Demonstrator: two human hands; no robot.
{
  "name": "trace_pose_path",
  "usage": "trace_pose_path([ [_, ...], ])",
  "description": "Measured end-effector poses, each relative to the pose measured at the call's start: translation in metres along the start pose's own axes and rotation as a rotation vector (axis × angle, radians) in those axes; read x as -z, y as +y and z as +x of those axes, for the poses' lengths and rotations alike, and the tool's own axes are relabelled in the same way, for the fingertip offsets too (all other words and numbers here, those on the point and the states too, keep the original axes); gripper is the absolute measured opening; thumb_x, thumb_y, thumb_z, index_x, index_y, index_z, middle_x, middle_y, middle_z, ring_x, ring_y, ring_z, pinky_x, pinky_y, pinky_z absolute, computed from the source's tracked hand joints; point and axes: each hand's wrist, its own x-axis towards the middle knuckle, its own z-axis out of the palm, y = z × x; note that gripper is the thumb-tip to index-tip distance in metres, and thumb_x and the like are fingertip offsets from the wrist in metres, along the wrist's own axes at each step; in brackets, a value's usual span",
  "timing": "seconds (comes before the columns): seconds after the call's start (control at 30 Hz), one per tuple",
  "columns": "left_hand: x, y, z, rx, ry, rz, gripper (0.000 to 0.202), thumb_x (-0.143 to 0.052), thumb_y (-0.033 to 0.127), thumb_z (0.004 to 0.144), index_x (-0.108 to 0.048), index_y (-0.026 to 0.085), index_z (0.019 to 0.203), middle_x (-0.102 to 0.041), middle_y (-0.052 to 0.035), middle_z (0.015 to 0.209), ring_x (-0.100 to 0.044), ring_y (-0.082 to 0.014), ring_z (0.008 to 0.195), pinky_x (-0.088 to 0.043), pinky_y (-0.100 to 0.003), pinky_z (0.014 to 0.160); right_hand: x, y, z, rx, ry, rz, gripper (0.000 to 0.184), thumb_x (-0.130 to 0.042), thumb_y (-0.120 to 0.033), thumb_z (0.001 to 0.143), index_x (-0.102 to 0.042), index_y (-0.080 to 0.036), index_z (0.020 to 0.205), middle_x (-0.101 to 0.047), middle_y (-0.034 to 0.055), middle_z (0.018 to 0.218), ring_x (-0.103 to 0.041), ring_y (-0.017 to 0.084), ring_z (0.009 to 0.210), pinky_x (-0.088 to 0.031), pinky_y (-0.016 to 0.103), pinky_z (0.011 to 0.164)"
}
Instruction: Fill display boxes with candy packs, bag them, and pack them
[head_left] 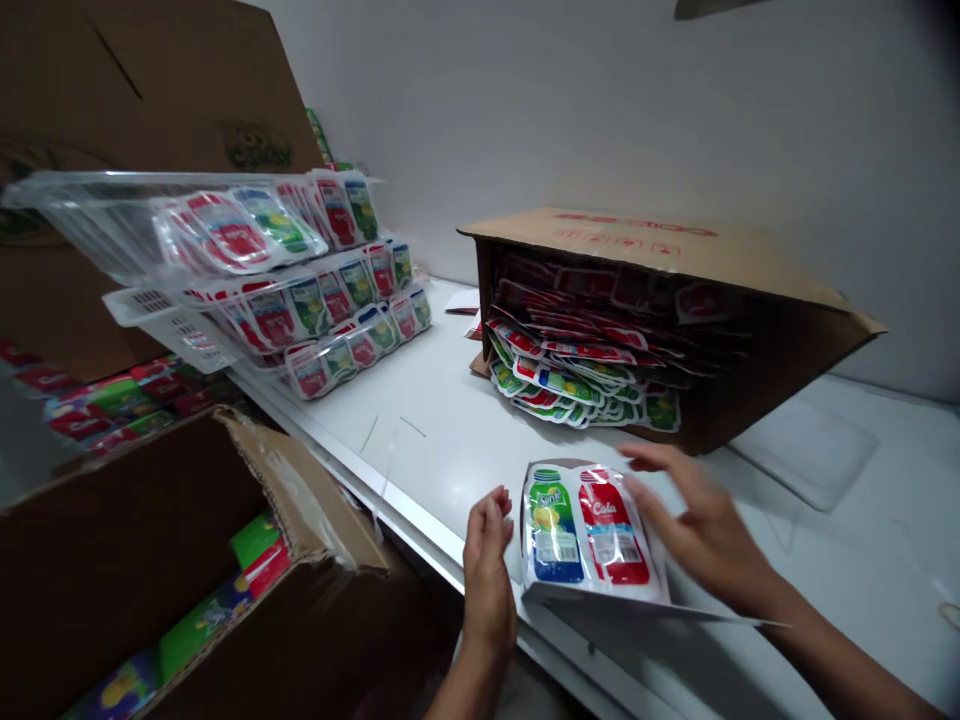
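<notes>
Flanking the small open box (658, 570), two bare hands stand near me: the left hand (487, 575), fingers loosely curled, just beside it; the right hand (697, 530), fingers spread, at its far side, contact unclear. A Sprite pouch (555, 530) and Cola pouch (615, 530) lie in it; a carton (675, 236) of pouches is behind it.

Pale wall (420, 120) and white desk (442, 420) in cool, dim light.
Behind the desk the wall rises plain and greyish; high above the desk shows a dark shape (709, 8), too cropped to identify. Soft glare lies on the desk's top, a straight rim (427, 550) edges it, and beneath is deep shadow.
</notes>
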Motion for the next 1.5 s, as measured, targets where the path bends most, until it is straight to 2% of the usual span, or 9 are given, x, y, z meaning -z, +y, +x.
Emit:
trace_pose_path([
  [0.1, -0.007, 0.010, 0.016, 0.054, -0.069, -0.045, 0.056, -0.071, 0.057, 0.073, -0.060, 0.020, 0.114, -0.061, -0.0105, 0.125, -0.053, -0.0271, 0.123, -0.045, -0.038, 0.101, -0.004, 0.028, -0.020, -0.353, 0.249, 0.235, 0.044, -0.056, -0.055, 0.085, -0.056, -0.022, 0.114, -0.065, 0.0094, 0.108, -0.064, 0.025, 0.097, -0.055, 0.038, 0.081],
  [0.23, -0.015, 0.007, 0.020, 0.058, -0.130, 0.013, 0.065, -0.085, 0.048, 0.059, -0.061, 0.018, 0.111, -0.063, -0.0120, 0.118, -0.059, -0.0274, 0.112, -0.049, -0.039, 0.095, -0.036, 0.047, -0.039, -0.521, 0.101, 0.557, 0.052, -0.063, -0.060, 0.077, -0.055, -0.020, 0.110, -0.064, 0.0089, 0.104, -0.067, 0.024, 0.090, -0.058, 0.036, 0.077],
  [0.37, -0.018, 0.004, 0.025, 0.006, -0.108, 0.217, 0.070, -0.089, 0.044, 0.051, -0.060, 0.015, 0.109, -0.062, -0.0146, 0.115, -0.058, -0.0285, 0.109, -0.049, -0.040, 0.091, -0.051, 0.041, -0.037, -0.571, 0.107, 0.537, 0.059, -0.068, -0.062, 0.071, -0.052, -0.020, 0.111, -0.060, 0.0074, 0.101, -0.065, 0.019, 0.074, -0.059, 0.035, 0.068],
  [0.5, -0.014, 0.007, 0.033, -0.087, -0.133, 0.398, 0.069, -0.087, 0.040, 0.053, -0.057, 0.017, 0.110, -0.060, -0.0129, 0.112, -0.056, -0.0292, 0.110, -0.048, -0.041, 0.089, -0.046, 0.033, -0.032, -0.474, 0.102, 0.273, 0.055, -0.066, -0.058, 0.074, -0.054, -0.021, 0.113, -0.056, 0.0064, 0.100, -0.056, 0.014, 0.062, -0.057, 0.034, 0.060],
  [0.63, -0.013, 0.015, 0.032, -0.319, -0.165, 0.688, 0.035, -0.080, 0.036, 0.063, -0.060, 0.021, 0.087, -0.058, -0.0044, 0.095, -0.057, -0.0233, 0.094, -0.047, -0.034, 0.076, -0.042, 0.034, -0.037, -0.331, 0.057, -0.005, 0.053, -0.058, -0.057, 0.082, -0.057, -0.023, 0.122, -0.057, 0.0076, 0.106, -0.059, 0.016, 0.066, -0.057, 0.035, 0.066],
  [0.87, -0.007, 0.038, 0.029, -0.560, -0.481, 0.870, 0.010, -0.064, 0.030, 0.082, -0.068, 0.021, 0.078, -0.055, -0.0051, 0.088, -0.056, -0.0204, 0.087, -0.047, -0.032, 0.078, -0.033, 0.029, -0.041, -0.063, -0.055, -0.302, 0.044, -0.036, -0.049, 0.096, -0.059, -0.026, 0.126, -0.058, 0.0089, 0.114, -0.064, 0.022, 0.093, -0.056, 0.033, 0.073],
  [1.13, 0.028, 0.087, 0.018, -0.446, -0.953, 0.926, 0.074, -0.065, 0.011, 0.064, -0.054, 0.029, 0.134, -0.049, -0.0098, 0.134, -0.052, -0.0283, 0.122, -0.042, -0.038, 0.106, 0.013, 0.036, -0.045, 0.039, -0.510, -0.128, 0.060, -0.041, -0.033, 0.094, -0.024, -0.030, 0.152, -0.046, 0.0083, 0.143, -0.050, 0.023, 0.127, -0.044, 0.040, 0.105],
  [1.3, 0.023, 0.084, 0.009, -0.529, -0.874, 1.008, 0.085, -0.087, 0.033, 0.051, -0.057, 0.030, 0.131, -0.051, -0.0109, 0.132, -0.047, -0.0338, 0.124, -0.040, -0.046, 0.106, 0.021, 0.034, -0.049, 0.082, -0.613, -0.025, 0.089, -0.070, -0.040, 0.073, -0.030, -0.023, 0.151, -0.036, 0.0116, 0.152, -0.038, 0.034, 0.136, -0.038, 0.049, 0.108],
  [1.5, 0.011, 0.034, 0.007, -0.526, -0.591, 0.664, 0.028, -0.068, 0.034, 0.080, -0.067, 0.025, 0.106, -0.060, -0.0107, 0.113, -0.054, -0.0290, 0.115, -0.038, -0.045, 0.106, -0.019, 0.019, -0.063, -0.211, -0.387, -0.085, 0.050, -0.045, -0.055, 0.090, -0.052, -0.025, 0.130, -0.064, 0.0094, 0.124, -0.061, 0.028, 0.109, -0.050, 0.042, 0.095],
])
